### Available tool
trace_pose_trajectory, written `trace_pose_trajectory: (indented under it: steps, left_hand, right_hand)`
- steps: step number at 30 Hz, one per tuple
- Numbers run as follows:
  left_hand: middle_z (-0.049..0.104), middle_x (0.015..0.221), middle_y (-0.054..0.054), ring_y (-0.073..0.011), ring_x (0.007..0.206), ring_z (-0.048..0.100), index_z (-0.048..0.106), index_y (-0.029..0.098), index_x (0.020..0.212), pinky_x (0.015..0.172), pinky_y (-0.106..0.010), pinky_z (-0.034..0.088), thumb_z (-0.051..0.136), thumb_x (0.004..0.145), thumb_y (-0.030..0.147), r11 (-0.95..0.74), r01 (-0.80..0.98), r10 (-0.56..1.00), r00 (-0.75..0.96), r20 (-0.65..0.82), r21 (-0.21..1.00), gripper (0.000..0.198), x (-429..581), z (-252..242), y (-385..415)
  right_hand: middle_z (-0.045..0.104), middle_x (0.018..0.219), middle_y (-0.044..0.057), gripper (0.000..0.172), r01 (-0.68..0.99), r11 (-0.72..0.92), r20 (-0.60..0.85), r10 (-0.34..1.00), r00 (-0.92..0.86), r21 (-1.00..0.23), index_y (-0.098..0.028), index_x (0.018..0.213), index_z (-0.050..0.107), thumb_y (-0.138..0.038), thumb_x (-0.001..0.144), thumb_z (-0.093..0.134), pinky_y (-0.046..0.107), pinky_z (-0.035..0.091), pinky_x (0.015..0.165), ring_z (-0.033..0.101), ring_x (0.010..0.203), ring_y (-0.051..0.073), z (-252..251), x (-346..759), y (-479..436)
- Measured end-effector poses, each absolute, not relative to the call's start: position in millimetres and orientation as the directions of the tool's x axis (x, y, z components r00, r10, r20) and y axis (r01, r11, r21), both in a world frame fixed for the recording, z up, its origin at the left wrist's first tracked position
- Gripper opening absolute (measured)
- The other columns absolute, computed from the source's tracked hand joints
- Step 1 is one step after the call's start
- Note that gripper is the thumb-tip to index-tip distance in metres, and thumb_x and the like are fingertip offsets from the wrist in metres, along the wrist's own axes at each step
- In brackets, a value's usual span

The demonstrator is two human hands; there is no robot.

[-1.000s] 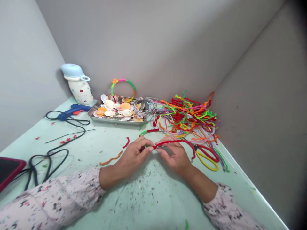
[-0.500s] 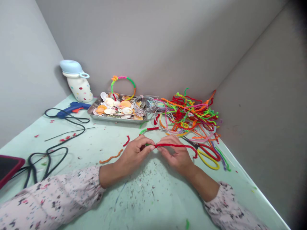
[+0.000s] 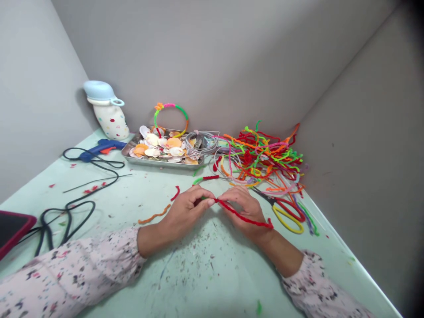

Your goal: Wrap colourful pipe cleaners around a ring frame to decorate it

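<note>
My left hand and my right hand meet fingertip to fingertip over the pale green table. Both pinch a red pipe cleaner. Its free end trails to the right across the back of my right hand, toward the wrist. A bit of green shows between my left fingers, too small to name. Just right of my right hand lie scissors with red and yellow handles.
A heap of coloured pipe cleaners fills the back right corner. A metal tray holds shells and grey wire. Behind it leans a pipe-cleaner ring. A blue glue gun, its black cord, a white bottle and a red-edged tablet sit left.
The free end of the red pipe cleaner has swung down, from pointing right toward the scissors to lying across my right hand. Both hands stayed in place.
</note>
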State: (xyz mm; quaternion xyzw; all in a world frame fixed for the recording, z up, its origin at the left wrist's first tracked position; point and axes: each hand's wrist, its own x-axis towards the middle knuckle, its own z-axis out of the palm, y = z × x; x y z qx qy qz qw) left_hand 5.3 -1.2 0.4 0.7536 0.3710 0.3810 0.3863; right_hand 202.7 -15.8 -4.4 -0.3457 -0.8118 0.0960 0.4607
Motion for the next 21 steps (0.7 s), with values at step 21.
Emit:
trace_pose_trajectory:
  steps: [21]
  left_hand:
    - [0.066, 0.084, -0.002, -0.0159, 0.080, 0.058, 0.069, 0.018, 0.087, 0.078, -0.028, 0.045, 0.056, 0.088, 0.029, -0.378, 0.255, 0.875, 0.414, 0.253, 0.890, 0.017, 5.3, 3.0, -2.0]
  right_hand:
    - [0.074, 0.089, 0.001, 0.024, 0.551, 0.802, 0.734, 0.516, -0.442, -0.233, -0.026, 0.101, 0.064, -0.010, 0.085, 0.055, 0.037, 0.046, 0.080, 0.066, 0.083, 0.017, -10.0, 207.7, -11.2]
